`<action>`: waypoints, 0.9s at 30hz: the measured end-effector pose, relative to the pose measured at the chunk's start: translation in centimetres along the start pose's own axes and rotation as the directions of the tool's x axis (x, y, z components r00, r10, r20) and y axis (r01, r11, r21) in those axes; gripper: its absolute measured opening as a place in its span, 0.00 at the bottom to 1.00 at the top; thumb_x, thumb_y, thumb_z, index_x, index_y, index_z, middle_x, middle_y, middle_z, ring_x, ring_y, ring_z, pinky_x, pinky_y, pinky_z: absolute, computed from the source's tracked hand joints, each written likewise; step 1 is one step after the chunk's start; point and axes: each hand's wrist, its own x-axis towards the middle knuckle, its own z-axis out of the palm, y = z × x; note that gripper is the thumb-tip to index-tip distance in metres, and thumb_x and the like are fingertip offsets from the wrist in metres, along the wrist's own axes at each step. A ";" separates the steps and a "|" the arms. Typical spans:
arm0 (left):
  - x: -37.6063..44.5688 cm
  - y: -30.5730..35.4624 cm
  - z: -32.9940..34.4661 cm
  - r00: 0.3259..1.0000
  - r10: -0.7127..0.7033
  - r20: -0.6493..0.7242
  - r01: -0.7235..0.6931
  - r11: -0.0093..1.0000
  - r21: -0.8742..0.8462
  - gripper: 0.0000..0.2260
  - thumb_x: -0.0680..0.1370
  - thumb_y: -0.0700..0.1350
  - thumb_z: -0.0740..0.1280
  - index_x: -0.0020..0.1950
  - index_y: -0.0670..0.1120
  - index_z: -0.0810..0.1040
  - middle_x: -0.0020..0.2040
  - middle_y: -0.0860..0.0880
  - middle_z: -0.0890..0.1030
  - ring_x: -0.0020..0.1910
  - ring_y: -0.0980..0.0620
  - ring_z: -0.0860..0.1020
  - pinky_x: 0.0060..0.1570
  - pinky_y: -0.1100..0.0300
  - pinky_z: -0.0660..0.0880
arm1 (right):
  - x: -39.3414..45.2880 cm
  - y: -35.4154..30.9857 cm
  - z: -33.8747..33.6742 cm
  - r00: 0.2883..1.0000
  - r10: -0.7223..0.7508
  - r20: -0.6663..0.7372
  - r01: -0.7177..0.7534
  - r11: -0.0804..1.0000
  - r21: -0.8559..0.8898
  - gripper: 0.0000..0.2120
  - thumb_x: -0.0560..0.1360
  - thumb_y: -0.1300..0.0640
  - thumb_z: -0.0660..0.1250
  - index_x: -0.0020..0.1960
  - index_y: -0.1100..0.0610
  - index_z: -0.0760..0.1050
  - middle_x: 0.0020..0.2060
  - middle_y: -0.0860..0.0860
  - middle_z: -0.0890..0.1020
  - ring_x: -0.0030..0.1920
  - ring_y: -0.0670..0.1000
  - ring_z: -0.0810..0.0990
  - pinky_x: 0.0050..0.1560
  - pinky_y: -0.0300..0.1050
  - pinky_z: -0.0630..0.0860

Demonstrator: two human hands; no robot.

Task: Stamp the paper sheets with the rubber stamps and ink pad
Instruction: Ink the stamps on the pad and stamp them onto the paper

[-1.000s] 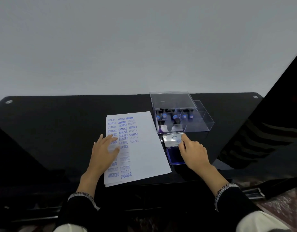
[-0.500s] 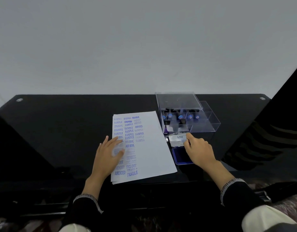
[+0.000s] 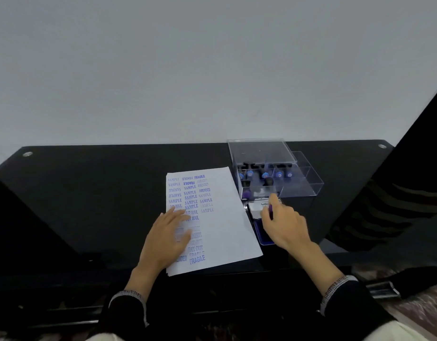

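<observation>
Your left hand (image 3: 167,238) presses flat, fingers apart, on the paper sheets (image 3: 222,217); your right hand (image 3: 284,223), fingers pinching a stamp (image 3: 271,209), blocks the ink pad (image 3: 259,231) beside the clear stamp box (image 3: 301,183).

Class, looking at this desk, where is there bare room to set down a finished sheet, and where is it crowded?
Free: the black desk left of the paper stack, out to its left edge, and the strip behind the stack. Crowded: right of the stack, where the clear stamp box, ink pad and right hand sit close together. The left hand presses on the stack.
</observation>
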 end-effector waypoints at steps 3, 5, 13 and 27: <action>-0.3 0.4 -0.1 1.000 0.019 0.012 -0.019 1.000 -0.006 0.27 0.75 0.64 0.54 0.69 0.54 0.73 0.72 0.58 0.69 0.74 0.63 0.58 0.72 0.63 0.52 | 0.1 -2.8 1.3 0.995 -0.054 0.086 0.015 0.913 0.407 0.04 0.81 0.53 0.53 0.49 0.53 0.63 0.34 0.52 0.75 0.33 0.52 0.73 0.35 0.51 0.71; -0.4 0.8 -0.3 0.998 0.016 0.067 -0.016 1.000 0.000 0.25 0.77 0.62 0.57 0.72 0.56 0.69 0.73 0.58 0.68 0.75 0.60 0.59 0.70 0.64 0.54 | 0.5 -4.5 2.3 0.992 -0.056 0.110 -0.013 0.838 0.546 0.05 0.82 0.53 0.55 0.52 0.54 0.64 0.35 0.53 0.74 0.33 0.49 0.71 0.33 0.44 0.68; 0.3 0.3 -0.1 0.991 0.033 0.132 -0.039 0.998 0.042 0.24 0.77 0.62 0.63 0.72 0.57 0.68 0.73 0.61 0.67 0.73 0.62 0.61 0.72 0.65 0.52 | 3.7 -7.0 4.9 0.981 -0.156 0.117 0.062 0.820 0.569 0.13 0.78 0.49 0.64 0.43 0.58 0.69 0.31 0.49 0.71 0.32 0.48 0.68 0.36 0.40 0.67; 1.1 0.0 0.5 0.989 0.016 0.146 -0.033 0.993 0.116 0.28 0.75 0.66 0.62 0.73 0.59 0.64 0.70 0.61 0.65 0.67 0.59 0.62 0.63 0.62 0.55 | 5.2 -8.9 5.8 0.941 -0.268 0.207 0.147 0.874 0.464 0.11 0.79 0.51 0.63 0.41 0.52 0.66 0.33 0.47 0.73 0.32 0.45 0.69 0.34 0.31 0.68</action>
